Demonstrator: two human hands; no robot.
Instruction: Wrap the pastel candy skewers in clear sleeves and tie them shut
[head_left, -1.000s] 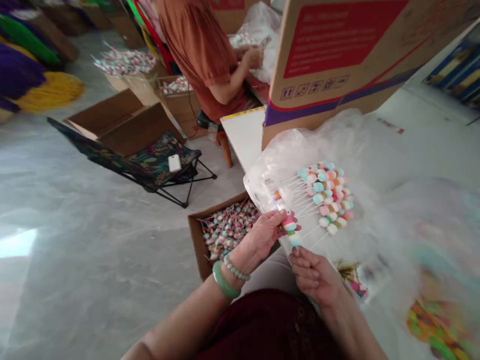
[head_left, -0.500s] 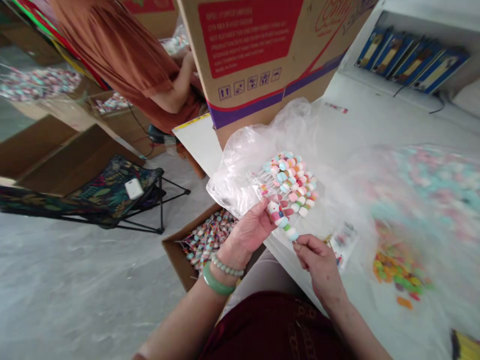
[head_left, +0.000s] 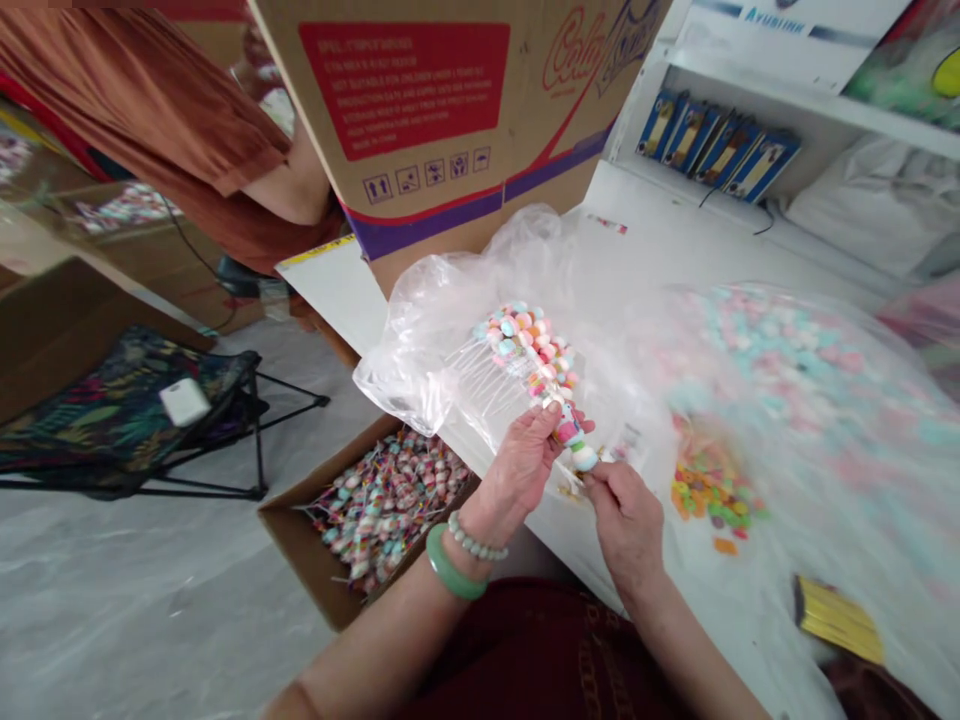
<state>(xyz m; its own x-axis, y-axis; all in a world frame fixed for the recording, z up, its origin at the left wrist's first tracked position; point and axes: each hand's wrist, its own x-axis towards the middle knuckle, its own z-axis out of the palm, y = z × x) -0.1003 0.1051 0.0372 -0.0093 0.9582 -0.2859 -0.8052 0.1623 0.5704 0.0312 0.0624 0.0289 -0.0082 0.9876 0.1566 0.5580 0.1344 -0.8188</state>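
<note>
My left hand [head_left: 529,450], with a green bangle and a beaded bracelet at its wrist, grips a marshmallow skewer [head_left: 583,457]. Pink, white, blue and green pieces show on it, and part seems covered by a printed clear wrapper. At the skewer's near end my right hand [head_left: 626,515] is closed in a pinch, its fingertips partly hiding what they hold. Just beyond lies a bunch of marshmallow skewers [head_left: 517,330], their white sticks pointing left on clear plastic [head_left: 420,310]. Small gold strips [head_left: 574,487] lie on the table by my right fingers.
A carton of finished skewers [head_left: 390,500] stands below the table edge at left. A large cardboard box [head_left: 442,220] rises behind. To the right are loose marshmallows [head_left: 765,330] under plastic, fruit-coloured gummies [head_left: 705,485] and a gold packet [head_left: 840,620]. A co-worker's arm [head_left: 289,185] shows beyond.
The view has swung right, so the surroundings sit further left. Both hands still hold the skewer, with my right hand at its near end.
</note>
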